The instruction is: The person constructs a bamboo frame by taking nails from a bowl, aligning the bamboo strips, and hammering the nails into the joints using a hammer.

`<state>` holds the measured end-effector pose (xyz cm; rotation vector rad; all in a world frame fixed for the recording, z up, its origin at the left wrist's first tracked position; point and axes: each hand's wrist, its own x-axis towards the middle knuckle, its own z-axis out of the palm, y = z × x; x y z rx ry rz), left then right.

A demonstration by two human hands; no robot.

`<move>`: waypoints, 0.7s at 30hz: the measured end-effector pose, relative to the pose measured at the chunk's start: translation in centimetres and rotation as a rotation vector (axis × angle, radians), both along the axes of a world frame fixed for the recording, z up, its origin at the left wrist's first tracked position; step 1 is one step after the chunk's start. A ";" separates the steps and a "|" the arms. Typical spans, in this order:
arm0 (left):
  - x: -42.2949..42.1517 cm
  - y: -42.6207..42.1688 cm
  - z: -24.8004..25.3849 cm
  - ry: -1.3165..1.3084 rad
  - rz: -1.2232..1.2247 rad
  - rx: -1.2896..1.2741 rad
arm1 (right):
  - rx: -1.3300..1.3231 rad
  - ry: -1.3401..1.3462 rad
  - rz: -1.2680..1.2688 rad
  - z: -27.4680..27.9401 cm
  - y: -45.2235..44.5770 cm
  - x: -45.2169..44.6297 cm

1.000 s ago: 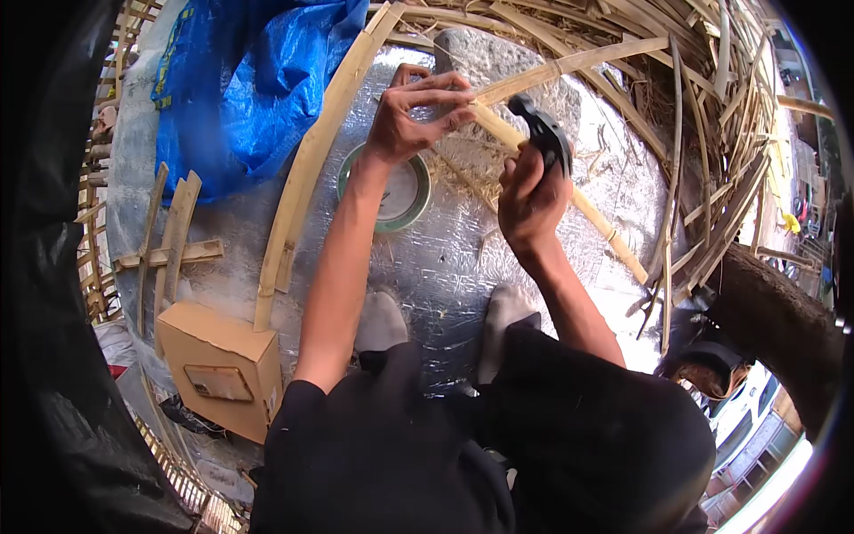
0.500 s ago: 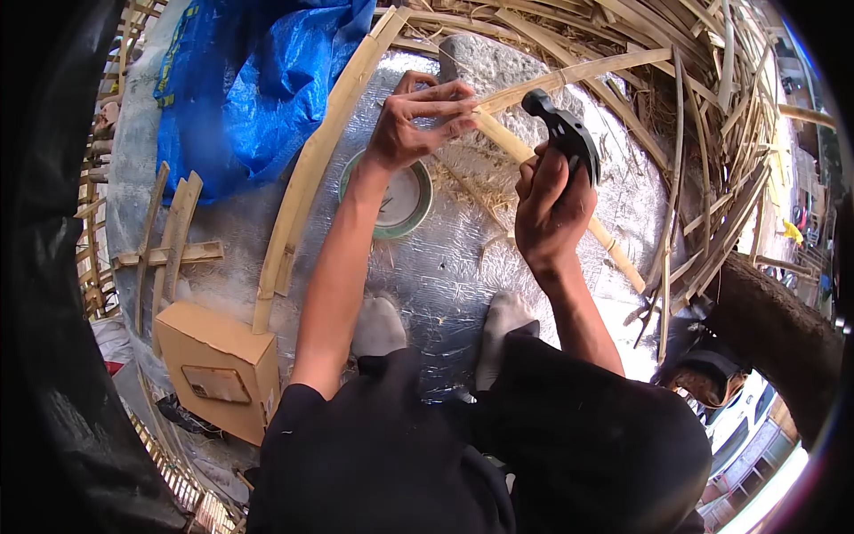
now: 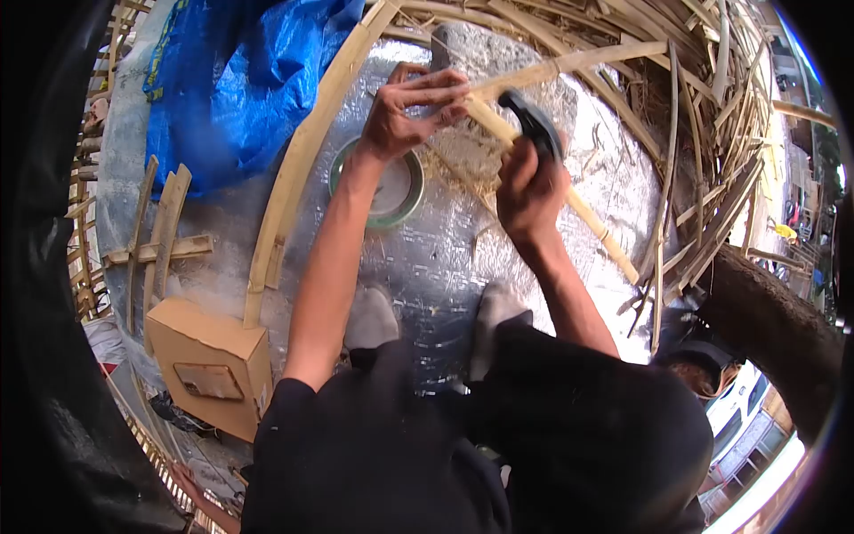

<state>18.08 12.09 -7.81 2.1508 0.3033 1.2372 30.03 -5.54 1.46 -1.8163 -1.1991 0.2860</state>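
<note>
The reference item is the green-rimmed bowl (image 3: 382, 221), set on the silver floor sheet (image 3: 436, 258). All positions are given from the bowl, as seen by the person.

Right hand (image 3: 534, 187): located to the right of the bowl. Its grip is clenched around the hammer (image 3: 531, 117), close to the head. The hammer head points left, toward the junction of two bamboo strips; whether it touches them cannot be determined.

Left hand (image 3: 405, 116): located at the far side of the bowl, with the forearm crossing over the bowl's left part. The fingertips and thumb converge at the junction. The item inside this grip is too small to identify, so its clamping state cannot be told.

Upper bamboo strip (image 3: 569, 64): extends from the junction to the far right of the bowl. Lower bamboo strip (image 3: 600, 230): extends from the junction, beneath the right hand, to the right of the bowl.

Surrounding items: the grey block (image 3: 463, 44) lies beyond the bowl; the blue tarp (image 3: 267, 80) lies to its far left; the long bamboo strip (image 3: 302, 169) stands between tarp and bowl; the cardboard box (image 3: 209, 356) sits to its near left; the bamboo pile (image 3: 747, 196) is well to its right.
</note>
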 end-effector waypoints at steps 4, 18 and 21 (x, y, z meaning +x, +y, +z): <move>0.6 1.0 0.9 0.006 0.026 -0.105 | -0.032 -0.040 0.050 0.7 1.5 1.2; -0.2 -0.2 0.4 0.022 -0.022 -0.165 | -0.189 -0.018 0.007 1.9 1.6 -0.4; 0.0 0.0 0.2 0.001 -0.045 -0.136 | -0.182 0.042 0.010 2.5 1.8 0.2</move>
